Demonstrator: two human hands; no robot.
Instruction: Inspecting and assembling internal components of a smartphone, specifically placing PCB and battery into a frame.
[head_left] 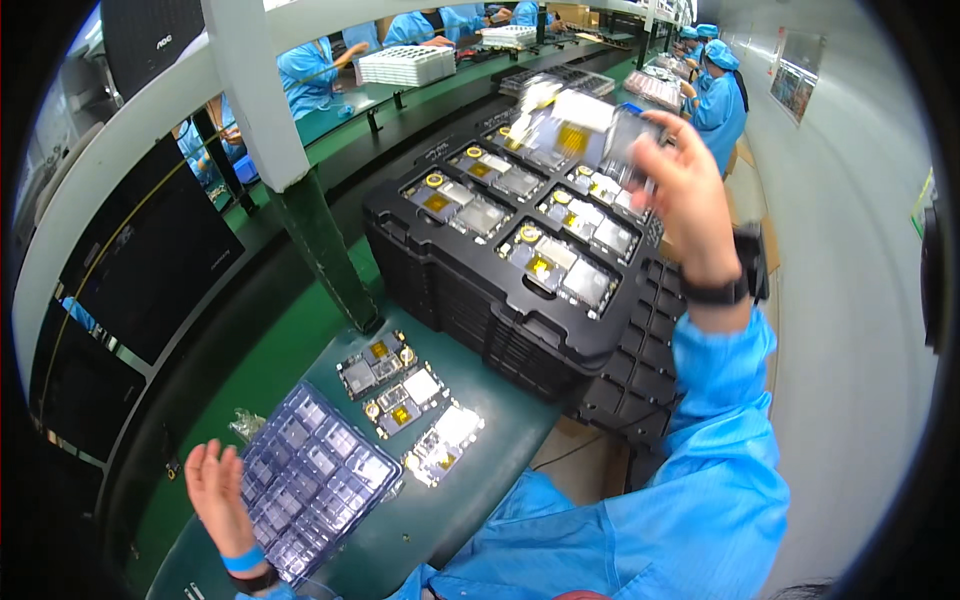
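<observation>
My right hand (pixel 690 185) is raised over the far right side of a stack of black trays (pixel 455 290), its fingers closed on the end of a circuit board (pixel 575 130) smeared by motion. Below it, the top tray's pockets hold several similar boards with silver shields and yellow patches. My left hand (pixel 218 495) holds nothing; its fingers are stretched out beside a clear plastic blister tray (pixel 365 465) on the green table. Between that tray and the black stack lie a board with a grey shield (pixel 370 367), a middle board (pixel 403 402) and a nearer board (pixel 443 443).
A green-and-white post (pixel 320 240) rises just left of the stack. More black trays (pixel 640 350) stand lower at its right. Crumpled clear plastic (pixel 246 424) lies behind the blister tray. White trays (pixel 407 65) and co-workers in blue (pixel 720 95) are farther off.
</observation>
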